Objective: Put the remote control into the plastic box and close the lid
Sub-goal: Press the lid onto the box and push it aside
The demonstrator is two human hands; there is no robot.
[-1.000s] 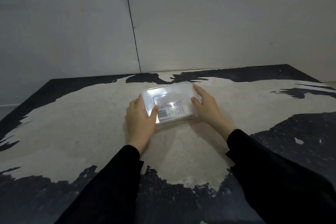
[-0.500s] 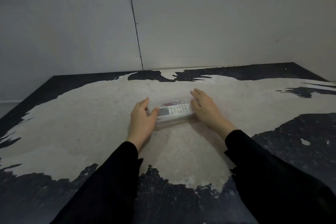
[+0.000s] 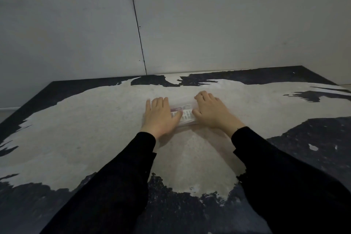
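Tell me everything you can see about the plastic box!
The box is small, clear plastic, lying flat on the worn table. Through the lid shows the remote, white with dark buttons. The lid looks down. The left hand and right hand lie flat on its two ends, hiding most of it.
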